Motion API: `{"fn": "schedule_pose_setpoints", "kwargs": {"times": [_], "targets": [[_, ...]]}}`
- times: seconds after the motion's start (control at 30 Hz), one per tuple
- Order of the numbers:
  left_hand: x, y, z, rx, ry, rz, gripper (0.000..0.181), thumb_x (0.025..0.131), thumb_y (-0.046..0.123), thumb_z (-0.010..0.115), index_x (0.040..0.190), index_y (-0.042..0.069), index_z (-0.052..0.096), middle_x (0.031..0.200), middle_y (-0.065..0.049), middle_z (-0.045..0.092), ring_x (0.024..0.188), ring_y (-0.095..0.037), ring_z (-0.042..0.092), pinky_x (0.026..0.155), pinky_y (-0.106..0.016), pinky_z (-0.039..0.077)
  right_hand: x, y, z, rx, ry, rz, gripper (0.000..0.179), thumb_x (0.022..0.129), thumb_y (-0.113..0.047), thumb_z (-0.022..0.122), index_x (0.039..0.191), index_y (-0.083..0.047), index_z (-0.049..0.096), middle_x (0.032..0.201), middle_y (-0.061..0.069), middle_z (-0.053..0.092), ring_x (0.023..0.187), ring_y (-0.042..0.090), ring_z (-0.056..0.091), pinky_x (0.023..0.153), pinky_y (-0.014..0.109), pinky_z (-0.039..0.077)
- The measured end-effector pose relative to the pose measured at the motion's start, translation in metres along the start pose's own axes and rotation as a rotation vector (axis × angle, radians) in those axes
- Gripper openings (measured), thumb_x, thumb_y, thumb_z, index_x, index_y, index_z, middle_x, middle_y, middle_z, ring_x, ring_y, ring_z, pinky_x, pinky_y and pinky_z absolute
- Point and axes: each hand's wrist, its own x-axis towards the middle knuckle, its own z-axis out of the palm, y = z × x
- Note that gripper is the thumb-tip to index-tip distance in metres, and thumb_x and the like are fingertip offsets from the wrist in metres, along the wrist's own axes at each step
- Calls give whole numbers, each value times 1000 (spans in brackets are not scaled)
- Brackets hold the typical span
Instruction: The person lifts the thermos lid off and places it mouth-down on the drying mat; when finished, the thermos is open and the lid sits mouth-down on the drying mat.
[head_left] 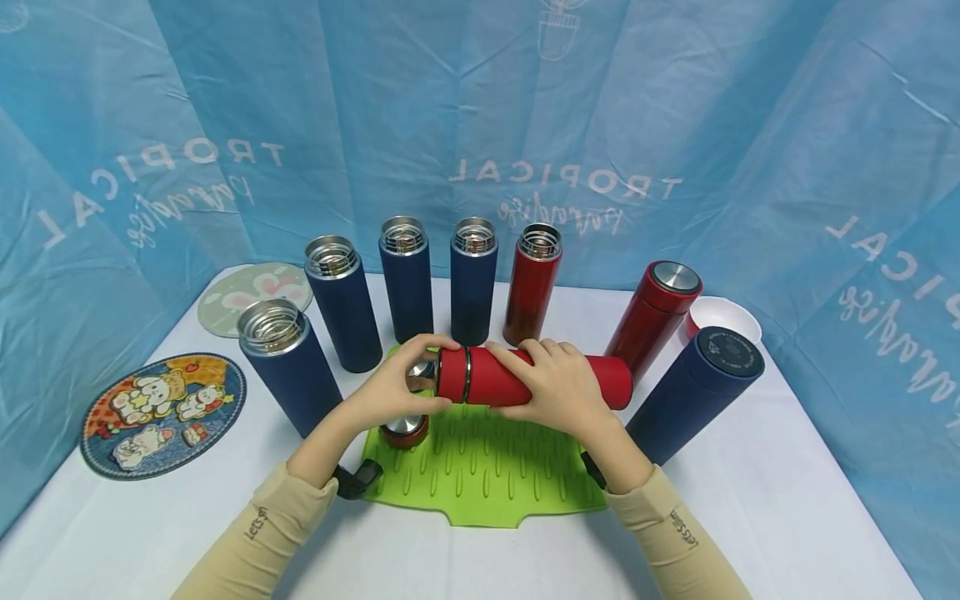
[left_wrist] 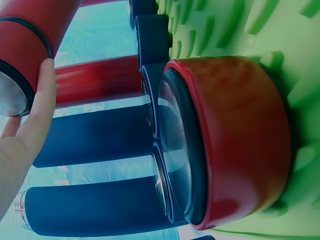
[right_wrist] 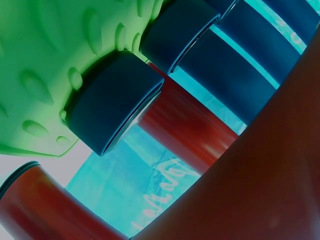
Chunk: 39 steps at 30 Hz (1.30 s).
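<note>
A red thermos (head_left: 497, 379) is held sideways above the green mat (head_left: 487, 467), its capped end to the left. My right hand (head_left: 558, 387) grips the body. Around the red lid (head_left: 452, 375) curl the fingers of my left hand (head_left: 393, 387); the lid's silver top shows in the left wrist view. Beneath that hand, a loose red lid (left_wrist: 240, 140) rests on the mat, silver top up. Dark blue lids (right_wrist: 117, 95) also stand on the mat in the right wrist view; the held thermos hides them from the head view.
Several lidless blue thermoses (head_left: 341, 308) and a lidless red one (head_left: 532, 292) stand in an arc behind. To the right are a lidded red thermos (head_left: 645, 321), a lidded blue thermos (head_left: 690, 400) and a white bowl (head_left: 738, 317). Oval placemats (head_left: 97, 450) lie left.
</note>
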Motion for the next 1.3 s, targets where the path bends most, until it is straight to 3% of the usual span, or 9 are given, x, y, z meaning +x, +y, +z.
{"fn": "schedule_pose_setpoints", "kwargs": {"times": [0.27,0.57,0.7,0.8,0.97,1.1,1.3], "targets": [[0,1,1,47,31,-78,53,86,11,64,132,8,39,124,-19,47,97,-29,56,72,-35,54,0,0,0,4,13,-1,82,64,-61,71,134,-27,46,97,8,60,78,24,60,69,37,50],[1,6,4,-92,88,-264,46,95,31,51,125,-1,40,104,-23,53,71,-29,65,69,-45,54,-1,-1,1,9,74,-20,81,63,-59,74,132,-26,49,100,9,61,82,26,61,72,39,50],[2,8,5,-80,132,-318,42,95,37,48,110,-2,47,89,-19,62,67,-31,66,66,-44,54,0,-1,2,14,92,-26,80,63,-58,74,132,-26,49,100,10,61,82,27,61,73,40,50],[2,9,5,-69,155,-355,43,95,39,47,100,-4,48,77,-14,58,61,-28,65,62,-41,55,0,-2,2,13,98,-32,80,62,-58,75,132,-26,49,100,10,61,82,27,61,73,40,50],[0,13,0,-146,150,-449,59,95,47,38,111,-8,51,67,-6,59,51,-16,60,56,-31,54,0,-1,0,11,109,-35,81,62,-58,75,131,-26,49,100,10,61,83,27,62,74,40,50],[-2,12,-4,-184,174,-489,58,95,47,37,118,-6,46,74,-11,62,55,-15,61,59,-32,55,0,3,-4,31,154,31,79,61,-54,77,130,-24,50,99,11,61,83,27,61,74,41,50],[-3,4,-1,-8,169,-415,56,90,38,57,133,5,41,109,-21,54,80,-26,65,69,-42,55,2,9,-9,145,283,215,82,59,-47,82,130,-21,50,100,12,61,82,28,61,70,42,51]]}}
